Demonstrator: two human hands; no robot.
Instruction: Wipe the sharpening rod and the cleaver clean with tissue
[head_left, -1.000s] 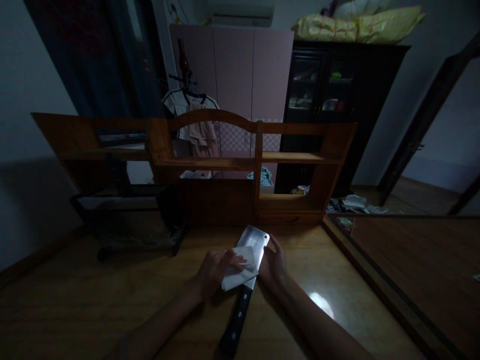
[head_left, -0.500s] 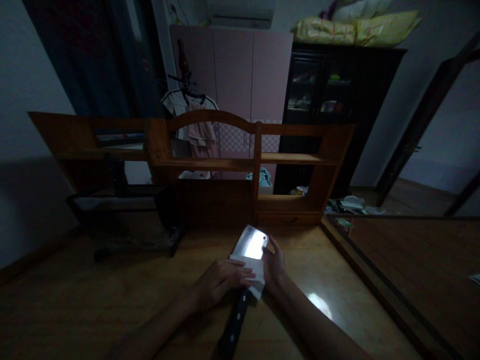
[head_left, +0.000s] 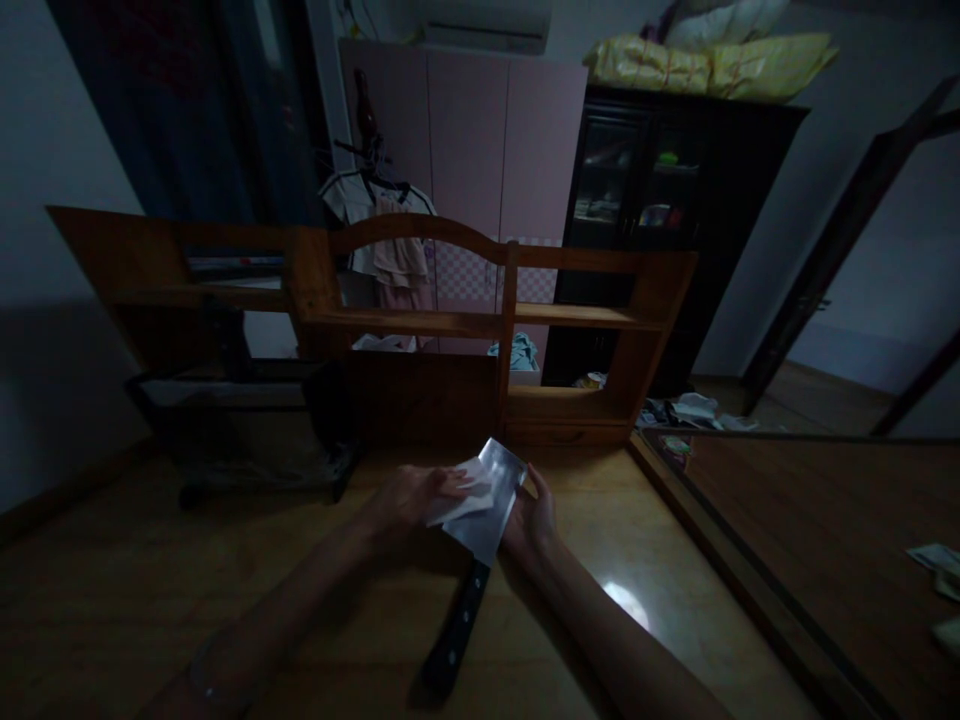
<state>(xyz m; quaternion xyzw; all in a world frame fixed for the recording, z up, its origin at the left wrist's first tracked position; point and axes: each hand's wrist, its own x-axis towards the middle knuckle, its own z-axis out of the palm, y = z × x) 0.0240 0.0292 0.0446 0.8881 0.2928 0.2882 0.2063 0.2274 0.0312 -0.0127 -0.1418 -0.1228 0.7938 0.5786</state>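
Observation:
A cleaver (head_left: 491, 505) with a broad shiny blade and a black handle lies flat on the wooden desk (head_left: 225, 600), blade pointing away from me. My left hand (head_left: 409, 500) presses a folded white tissue (head_left: 465, 498) against the blade's left side near its far end, fingers closed over the tissue. My right hand (head_left: 531, 515) rests against the blade's right edge, fingers curled along it and steadying it.
A wooden shelf unit (head_left: 420, 320) stands at the back of the desk. A darker wooden surface (head_left: 810, 530) adjoins on the right, with papers at its far right edge. Behind are a pink wardrobe (head_left: 487, 140) and a dark cabinet (head_left: 652, 190).
My left hand slid the tissue from the blade's near end, by the handle, up toward its far end. The view shifted a little; the cleaver and my right hand stayed in place.

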